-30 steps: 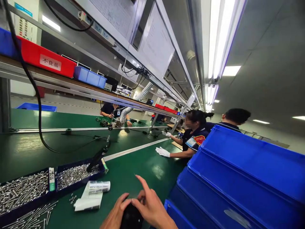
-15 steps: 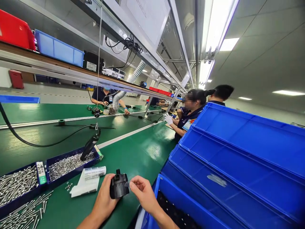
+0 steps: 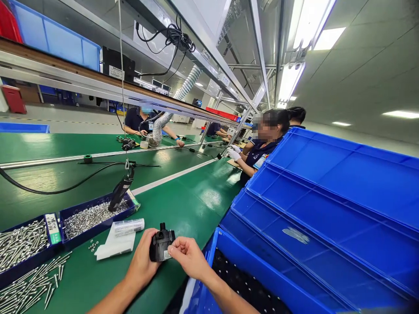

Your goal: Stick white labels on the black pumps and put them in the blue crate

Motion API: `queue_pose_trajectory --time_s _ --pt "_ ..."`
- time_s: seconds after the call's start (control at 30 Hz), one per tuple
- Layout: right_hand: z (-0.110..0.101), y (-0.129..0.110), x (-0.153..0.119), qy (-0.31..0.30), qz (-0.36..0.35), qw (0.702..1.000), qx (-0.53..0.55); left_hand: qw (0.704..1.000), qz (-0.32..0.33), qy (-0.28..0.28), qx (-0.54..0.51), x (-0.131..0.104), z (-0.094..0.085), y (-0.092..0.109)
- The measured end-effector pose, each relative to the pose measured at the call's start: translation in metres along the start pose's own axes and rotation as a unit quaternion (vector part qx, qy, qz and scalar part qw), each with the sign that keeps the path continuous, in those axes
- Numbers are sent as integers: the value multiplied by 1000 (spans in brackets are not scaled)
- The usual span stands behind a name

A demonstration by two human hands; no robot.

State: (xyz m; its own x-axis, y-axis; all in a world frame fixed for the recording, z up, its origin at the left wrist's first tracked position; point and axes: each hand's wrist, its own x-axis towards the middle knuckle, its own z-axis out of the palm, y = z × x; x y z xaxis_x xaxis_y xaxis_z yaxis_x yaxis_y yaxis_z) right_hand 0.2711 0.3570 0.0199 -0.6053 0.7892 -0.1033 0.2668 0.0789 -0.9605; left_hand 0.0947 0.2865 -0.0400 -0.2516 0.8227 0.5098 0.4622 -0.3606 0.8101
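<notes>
My left hand (image 3: pixel 142 257) is closed around a small black pump (image 3: pixel 159 246), held above the green bench with its short spout upright. A small pale label (image 3: pixel 167 254) with a printed code lies against the pump's lower right side. My right hand (image 3: pixel 188 257) pinches at the label's right edge, fingertips touching the pump; part of the label is hidden under them. Just left of my left hand, a roll of labels (image 3: pixel 129 226) rests on its white backing strip (image 3: pixel 116 248).
Blue bins hold long screws (image 3: pixel 24 240) and small nuts or washers (image 3: pixel 88 220); loose screws (image 3: pixel 39 279) lie in front. A black electric screwdriver (image 3: pixel 120 192) hangs over the second bin. Stacked blue crates (image 3: pixel 314 218) stand right. A co-worker (image 3: pixel 262 148) sits beyond.
My right hand has moved left onto the pump, bringing the label against its side. The view has shifted slightly; my left hand still holds the pump.
</notes>
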Motion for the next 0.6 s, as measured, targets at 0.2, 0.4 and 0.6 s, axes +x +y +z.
queue_pose_trajectory --time_s 0.2,0.4,0.6 --pt "4 -4 -6 36 -21 999 -34 1000 -3 -6 8 0 1 -2" --pt "7 -7 -15 56 -44 991 -118 1000 -13 -12 3 -4 1 -2" --pt "4 1 -12 103 -181 932 -297 999 -24 -9 -27 1 4 -9"
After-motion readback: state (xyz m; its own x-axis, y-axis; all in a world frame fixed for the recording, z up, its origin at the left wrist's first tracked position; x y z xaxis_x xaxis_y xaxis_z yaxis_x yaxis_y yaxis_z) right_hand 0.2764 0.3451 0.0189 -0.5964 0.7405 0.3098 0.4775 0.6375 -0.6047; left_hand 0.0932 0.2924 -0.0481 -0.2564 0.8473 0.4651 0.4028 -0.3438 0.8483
